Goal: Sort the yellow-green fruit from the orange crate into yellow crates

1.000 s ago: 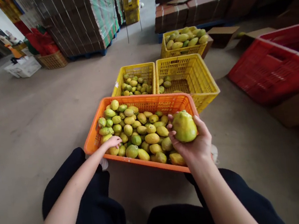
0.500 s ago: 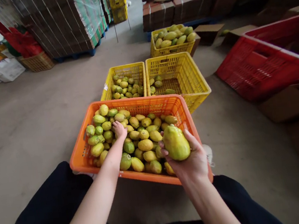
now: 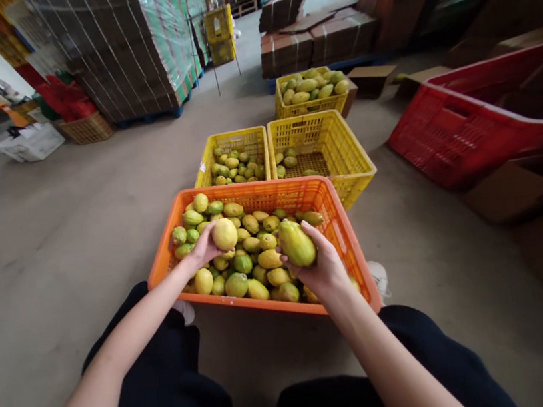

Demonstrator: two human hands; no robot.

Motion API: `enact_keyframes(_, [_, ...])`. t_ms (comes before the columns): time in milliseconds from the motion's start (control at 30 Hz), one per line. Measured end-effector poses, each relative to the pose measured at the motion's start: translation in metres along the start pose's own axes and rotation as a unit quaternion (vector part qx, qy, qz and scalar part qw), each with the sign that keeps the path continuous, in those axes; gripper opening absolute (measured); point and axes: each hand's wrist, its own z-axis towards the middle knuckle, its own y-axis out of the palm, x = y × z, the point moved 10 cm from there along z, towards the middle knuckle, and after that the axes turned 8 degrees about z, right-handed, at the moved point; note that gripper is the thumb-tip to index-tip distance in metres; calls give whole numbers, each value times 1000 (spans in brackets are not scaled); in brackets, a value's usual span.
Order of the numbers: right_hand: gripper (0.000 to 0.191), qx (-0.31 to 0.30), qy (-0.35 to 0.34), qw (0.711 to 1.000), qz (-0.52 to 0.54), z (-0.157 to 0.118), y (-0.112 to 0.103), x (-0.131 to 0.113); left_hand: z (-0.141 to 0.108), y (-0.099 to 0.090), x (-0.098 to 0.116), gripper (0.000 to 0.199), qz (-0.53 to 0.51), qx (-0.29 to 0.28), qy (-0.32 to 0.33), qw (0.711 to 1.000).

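Observation:
An orange crate (image 3: pixel 265 305) full of green-yellow papayas (image 3: pixel 236 284) stands between my legs. My left hand (image 3: pixel 202 248) is closed around a pale yellow papaya (image 3: pixel 225 234), held above the left part of the pile with its rounded end facing me. On the right, my right hand (image 3: pixel 324 260) grips a larger, greener papaya (image 3: pixel 296 243) over the crate, its palm beneath and its thumb along the right side. Some of the right fingers are hidden behind this fruit.
Beyond the orange crate are two yellow crates, the left one (image 3: pixel 236 135) holding many papayas, the right one (image 3: pixel 344 146) only several. Another yellow crate (image 3: pixel 311 105) behind is heaped full. At right stand a red crate (image 3: pixel 468 129) and cardboard boxes (image 3: pixel 513 196).
My left hand has lifted a pale yellow papaya out of the pile. The right hand, still holding its papaya, has shifted slightly left and up. The camera view has tilted a little upward.

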Motion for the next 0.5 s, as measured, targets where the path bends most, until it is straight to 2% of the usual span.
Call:
enact_keyframes(67, [17, -19, 9, 1000, 17, 2, 3, 10, -34, 14, 8, 48, -38, -42, -30, 998])
enact_keyframes(100, [19, -28, 16, 999, 22, 4, 4, 15, -50, 20, 12, 51, -83, -61, -38, 994])
enact_keyframes(200, [20, -49, 32, 998, 27, 7, 7, 33, -81, 28, 10, 41, -235, -77, -55, 967])
enact_keyframes(333, [18, -67, 34, 996, 39, 10, 9, 50, -89, 33, -7, 30, -320, -57, -66, 944])
enact_keyframes(500, [19, -70, 26, 994, 76, 12, 10, 60, -87, 45, -12, 30, -354, -43, -51, 933])
